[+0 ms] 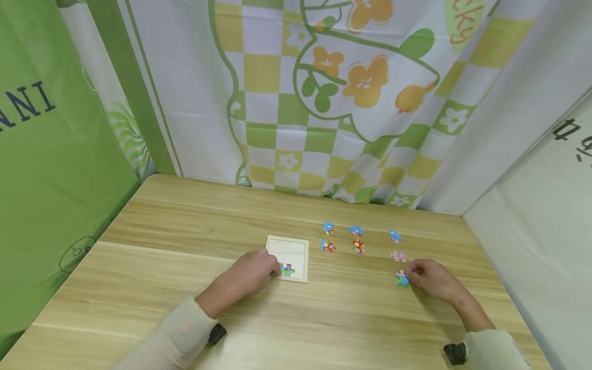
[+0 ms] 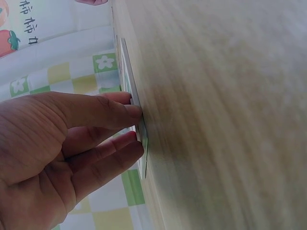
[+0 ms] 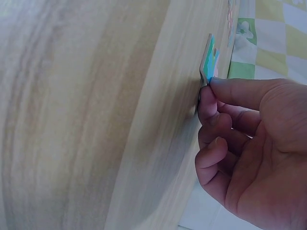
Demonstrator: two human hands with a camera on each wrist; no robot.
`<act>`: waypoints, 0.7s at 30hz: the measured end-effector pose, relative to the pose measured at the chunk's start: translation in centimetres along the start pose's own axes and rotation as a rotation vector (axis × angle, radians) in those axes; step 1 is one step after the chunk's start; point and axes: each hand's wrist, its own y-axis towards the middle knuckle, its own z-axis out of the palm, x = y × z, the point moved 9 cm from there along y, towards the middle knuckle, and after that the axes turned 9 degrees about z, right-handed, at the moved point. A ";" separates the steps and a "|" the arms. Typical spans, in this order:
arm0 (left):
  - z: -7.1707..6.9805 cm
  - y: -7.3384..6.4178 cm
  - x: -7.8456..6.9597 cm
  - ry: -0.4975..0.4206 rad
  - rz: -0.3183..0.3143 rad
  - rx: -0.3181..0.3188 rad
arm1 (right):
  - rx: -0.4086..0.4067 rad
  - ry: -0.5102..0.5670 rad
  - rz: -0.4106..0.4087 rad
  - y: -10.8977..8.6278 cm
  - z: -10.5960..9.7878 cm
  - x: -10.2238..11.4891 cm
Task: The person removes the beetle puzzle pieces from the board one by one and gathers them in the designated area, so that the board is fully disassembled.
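Observation:
In the head view my left hand (image 1: 254,267) rests at the lower left of a square wooden puzzle tray (image 1: 306,262). Its thumb and fingertips touch the tray's near edge in the left wrist view, the fingers loosely bent. Joined colourful puzzle pieces (image 1: 288,269) lie inside the tray, partly hidden by this hand. My right hand (image 1: 432,278) pinches a blue and green puzzle piece (image 1: 401,279) between thumb and index finger. That piece is at the tabletop and looks slightly tilted in the right wrist view; the other fingers curl in below it.
Loose puzzle pieces lie right of the tray: a blue piece (image 1: 356,230), a red and yellow piece (image 1: 358,247), a pink piece (image 1: 398,256) and several others. A patterned curtain (image 1: 324,128) hangs behind the wooden table (image 1: 324,318), with more cloth at both sides.

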 end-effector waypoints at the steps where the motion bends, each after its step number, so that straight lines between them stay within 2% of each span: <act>1: 0.0 0.0 0.0 -0.003 0.000 0.000 | -0.004 -0.006 -0.003 0.0 0.0 0.0; 9: -0.2 0.1 0.0 -0.002 0.003 -0.005 | -0.032 -0.028 -0.026 0.1 -0.3 0.3; 16: -0.2 0.1 0.0 -0.007 0.013 -0.017 | -0.010 0.014 -0.011 -0.2 -0.1 0.4; 21: -0.2 0.1 -0.1 -0.015 0.027 -0.028 | -0.054 0.021 0.003 -0.3 -0.4 1.3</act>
